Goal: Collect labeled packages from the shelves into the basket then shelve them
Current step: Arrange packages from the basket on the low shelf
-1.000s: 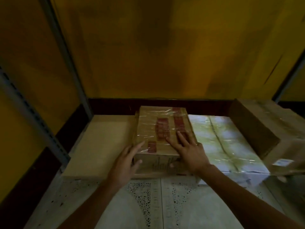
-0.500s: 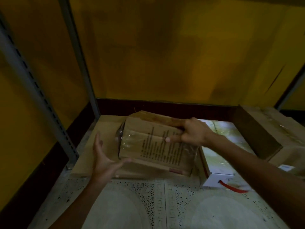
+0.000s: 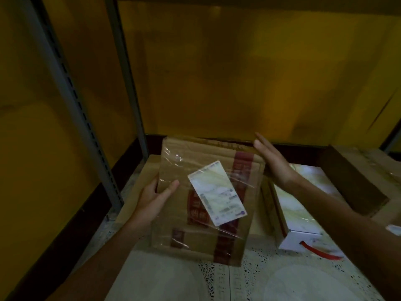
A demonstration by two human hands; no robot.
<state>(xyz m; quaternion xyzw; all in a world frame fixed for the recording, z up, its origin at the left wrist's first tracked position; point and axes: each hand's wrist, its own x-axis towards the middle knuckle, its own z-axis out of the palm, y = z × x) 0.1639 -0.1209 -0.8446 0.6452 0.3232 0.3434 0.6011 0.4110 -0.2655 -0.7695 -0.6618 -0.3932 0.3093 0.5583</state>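
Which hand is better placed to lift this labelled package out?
Left. The left hand grips the package by its left edge, thumb on its face; the right hand is open beside the far corner.

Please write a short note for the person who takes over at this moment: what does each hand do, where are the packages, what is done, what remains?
Left hand: grips the left edge of the taped cardboard box, thumb on top.
Right hand: open, straight fingers against the box's upper right edge.
Packages: the box is held tilted over the shelf, white label facing up. A white box lies to its right, a brown box beyond.
Done: labeled box in hand.
Left: put it into the basket, which is not in view; collect the others, then shelve them.
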